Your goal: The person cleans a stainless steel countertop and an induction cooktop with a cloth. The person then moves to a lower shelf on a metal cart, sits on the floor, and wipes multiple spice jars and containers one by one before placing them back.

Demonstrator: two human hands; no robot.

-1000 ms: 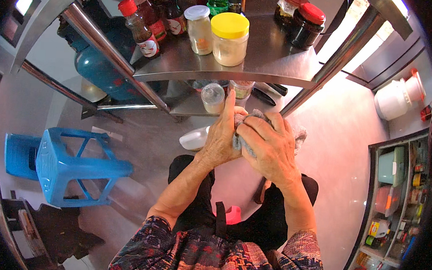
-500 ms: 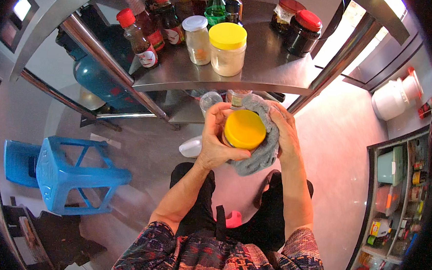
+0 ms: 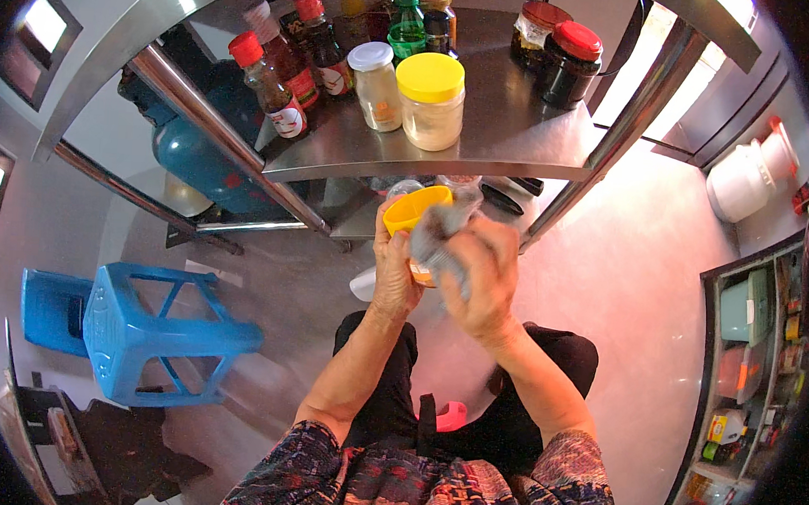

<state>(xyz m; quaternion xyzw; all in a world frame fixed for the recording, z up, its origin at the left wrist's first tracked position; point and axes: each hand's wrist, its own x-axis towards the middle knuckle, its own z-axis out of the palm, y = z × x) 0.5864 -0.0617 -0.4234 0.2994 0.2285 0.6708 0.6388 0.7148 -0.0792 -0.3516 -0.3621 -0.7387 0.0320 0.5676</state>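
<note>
My left hand (image 3: 394, 272) is wrapped round a jar with a yellow lid (image 3: 410, 209), gripping it from the left. The jar is tilted, and most of its body is covered by my fingers and a grey cloth; a bit of orange-and-white label (image 3: 422, 273) shows below. My right hand (image 3: 484, 279), smeared a little by motion, is closed on the grey cloth (image 3: 442, 234) and presses it to the jar's right side. Just beyond, on the steel shelf (image 3: 511, 148), stand a clear jar with a yellow lid (image 3: 432, 103) and a white-lidded glass jar (image 3: 375, 88).
Red-capped sauce bottles (image 3: 280, 104) crowd the shelf's left, and a red-lidded dark jar (image 3: 570, 69) stands on its right. Containers sit on a lower shelf. A blue stool (image 3: 149, 331) is at left, a blue gas cylinder (image 3: 204, 155) behind the leg, a stocked cabinet (image 3: 736, 380) at right.
The jar has tipped and shifted slightly left in my left hand. My right hand has moved from cupping the cloth at the right to bunching it across the jar's near side.
</note>
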